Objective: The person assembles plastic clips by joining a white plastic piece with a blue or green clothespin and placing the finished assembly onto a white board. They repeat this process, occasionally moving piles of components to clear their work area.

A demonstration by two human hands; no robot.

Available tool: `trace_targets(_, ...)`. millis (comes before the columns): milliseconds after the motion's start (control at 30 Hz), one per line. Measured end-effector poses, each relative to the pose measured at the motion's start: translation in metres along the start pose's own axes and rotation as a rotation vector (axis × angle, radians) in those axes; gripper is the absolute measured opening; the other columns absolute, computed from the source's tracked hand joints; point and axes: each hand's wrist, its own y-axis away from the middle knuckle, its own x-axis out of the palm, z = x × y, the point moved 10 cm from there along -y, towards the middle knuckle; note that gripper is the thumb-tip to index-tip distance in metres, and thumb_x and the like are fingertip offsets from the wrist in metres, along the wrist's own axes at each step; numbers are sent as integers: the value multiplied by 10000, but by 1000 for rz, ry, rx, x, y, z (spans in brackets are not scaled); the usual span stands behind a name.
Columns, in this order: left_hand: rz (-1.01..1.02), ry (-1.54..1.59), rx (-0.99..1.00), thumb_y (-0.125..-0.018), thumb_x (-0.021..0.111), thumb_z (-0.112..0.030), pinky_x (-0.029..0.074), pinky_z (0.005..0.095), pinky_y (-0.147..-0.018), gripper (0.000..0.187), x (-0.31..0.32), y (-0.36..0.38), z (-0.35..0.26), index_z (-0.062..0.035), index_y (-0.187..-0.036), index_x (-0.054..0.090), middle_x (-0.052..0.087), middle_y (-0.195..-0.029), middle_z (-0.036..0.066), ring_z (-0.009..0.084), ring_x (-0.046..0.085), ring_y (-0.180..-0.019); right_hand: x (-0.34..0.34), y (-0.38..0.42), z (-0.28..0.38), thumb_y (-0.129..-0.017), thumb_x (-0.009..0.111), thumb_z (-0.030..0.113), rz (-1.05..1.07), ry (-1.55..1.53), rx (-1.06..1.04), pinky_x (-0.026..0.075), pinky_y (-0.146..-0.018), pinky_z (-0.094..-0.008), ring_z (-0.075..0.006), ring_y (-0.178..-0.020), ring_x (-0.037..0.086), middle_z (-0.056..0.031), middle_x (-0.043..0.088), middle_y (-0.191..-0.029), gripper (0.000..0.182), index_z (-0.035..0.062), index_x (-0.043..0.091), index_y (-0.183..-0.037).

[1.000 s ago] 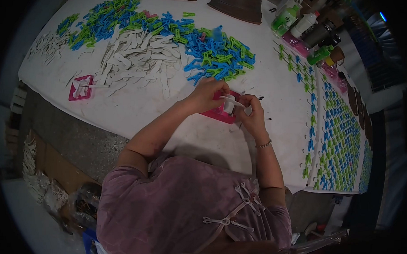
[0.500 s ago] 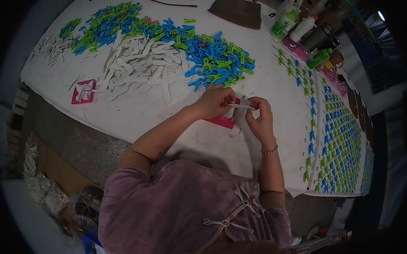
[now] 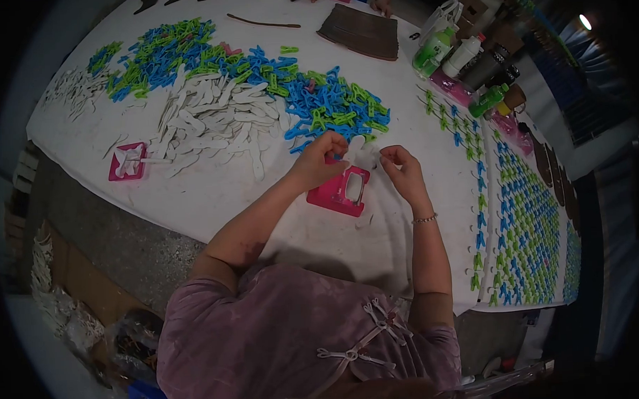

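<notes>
Over the pink box, which has a pale patch inside its frame, my two hands are raised close together. My left hand is closed, its fingertips pinching a flat white strip with a rounded end. My right hand has thumb and forefinger pinched at the edge of a blurred whitish piece; what it is I cannot make out. Just beyond my hands lies a heap of blue and green clothespins. To its left spreads a pile of similar white strips.
A small pink tray with white material sits at the left. Rows of clothespins cover the right side. Bottles and a brown slatted piece stand or lie at the back. Another person's hand is at the far edge.
My hands have moved slightly apart, uncovering more of the pink box. The white strip has turned from lying crosswise to pointing away. Another person's hands show more at the far edge.
</notes>
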Motion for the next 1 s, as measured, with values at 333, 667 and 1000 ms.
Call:
trace_targets(333, -34, 39, -84, -766, 697, -6, 374, 226, -772, 382, -24, 0, -1, -97, -1064, 476, 478, -883, -28, 84, 412, -820, 46, -60, 50, -730, 568, -27, -79, 683, -410, 508, -725, -401, -310, -881, 590, -135, 579, -924, 294, 52, 630, -1007)
trace_targets(667, 26, 250, -284, -766, 690, -14, 403, 237, -774, 437, -19, 5, 10, -71, -1129, 452, 561, -939, 6, 90, 477, -833, -26, -21, 44, -843, 626, 80, -384, 475, -353, 531, -651, -324, -230, -754, 635, -77, 611, -791, 108, 23, 581, -924)
trace_targets(1000, 148, 395, -265, -793, 595, 72, 454, 262, -802, 396, 3, 7, -5, -55, -1133, 438, 555, -956, 29, 111, 551, -877, -6, 41, 37, -830, 655, -12, -249, -807, 82, 520, -824, -254, -133, -954, 616, -77, 637, -1010, 289, -23, 557, -1102)
